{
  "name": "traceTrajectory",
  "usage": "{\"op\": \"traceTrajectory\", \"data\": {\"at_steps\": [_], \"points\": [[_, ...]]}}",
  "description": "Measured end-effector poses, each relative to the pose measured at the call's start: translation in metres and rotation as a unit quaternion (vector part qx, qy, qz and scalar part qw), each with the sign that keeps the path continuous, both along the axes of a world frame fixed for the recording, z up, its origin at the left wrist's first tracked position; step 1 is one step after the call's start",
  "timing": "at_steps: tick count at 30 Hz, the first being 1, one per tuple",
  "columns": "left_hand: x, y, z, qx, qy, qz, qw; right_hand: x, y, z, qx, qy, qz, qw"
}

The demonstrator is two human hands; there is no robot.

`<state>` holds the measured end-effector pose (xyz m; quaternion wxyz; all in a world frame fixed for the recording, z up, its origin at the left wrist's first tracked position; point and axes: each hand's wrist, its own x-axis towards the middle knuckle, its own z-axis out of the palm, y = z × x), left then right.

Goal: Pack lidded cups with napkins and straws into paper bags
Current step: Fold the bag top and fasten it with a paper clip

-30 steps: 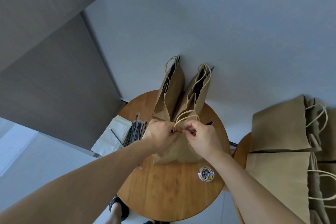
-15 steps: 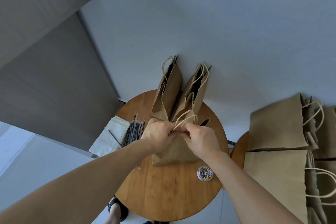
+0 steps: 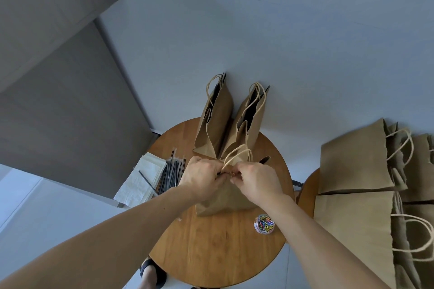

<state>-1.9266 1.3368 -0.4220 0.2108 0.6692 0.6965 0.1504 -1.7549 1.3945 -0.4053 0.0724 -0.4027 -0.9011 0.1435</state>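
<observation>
Both hands are up at the mouth of the kraft paper bag (image 3: 223, 202), which stands on the round wooden surface (image 3: 218, 248). The left hand (image 3: 202, 176) and right hand (image 3: 256, 178) meet knuckle to knuckle. The fingers (image 3: 217, 172) are curled tight, pinching the bag's top edge together. The twisted cord handles (image 3: 237, 155) arch up just beyond the fingers. Can't tell what's inside, since the mouth is squeezed closed.

Past the fingers, two more brown bags stand upright against the pale wall. The left one (image 3: 216, 119) is creased and narrow. The right one (image 3: 251, 119) gapes a bit, dark inside.

Off to the left of the fingers there's a bundle of thin black straws (image 3: 172, 176) in clear wrappers. It lies just beside a stack of white, lightly textured napkins (image 3: 141, 180) that hangs over the edge.

Nearer the person than the right fingers sits a small clear round tub of coloured paper clips (image 3: 264, 223), close to the right wrist.

Well to the right, flat folded bags (image 3: 352, 159) with rough torn-looking top edges and looped cord handles are piled on a second wooden surface (image 3: 307, 190).

The wood has a warm, smooth plank grain.
</observation>
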Motion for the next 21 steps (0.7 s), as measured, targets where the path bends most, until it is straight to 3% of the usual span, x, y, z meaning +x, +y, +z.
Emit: {"op": "traceTrajectory", "data": {"at_steps": [2, 5, 7, 11, 16, 21], "points": [[-0.006, 0.0, 0.006, 0.011, -0.013, 0.01, 1.0, 0.007, -0.001, 0.007, 0.0, 0.087, 0.021, 0.996], [-0.023, -0.007, 0.011, -0.019, 0.011, 0.016, 1.0, 0.031, 0.006, 0.016, 0.073, 0.191, 0.025, 0.979], [-0.036, -0.016, 0.009, -0.065, 0.012, 0.035, 0.997, 0.045, 0.017, 0.016, 0.046, 0.143, -0.015, 0.989], [-0.05, -0.033, -0.002, -0.157, -0.078, 0.084, 0.981, 0.061, 0.036, -0.001, -0.156, -0.032, -0.039, 0.987], [-0.051, -0.039, -0.021, -0.181, -0.206, 0.167, 0.947, 0.066, 0.043, -0.025, -0.268, 0.066, -0.142, 0.951], [-0.052, -0.043, -0.033, -0.18, -0.207, 0.19, 0.943, 0.072, 0.04, -0.038, -0.282, 0.044, -0.134, 0.949]]}}
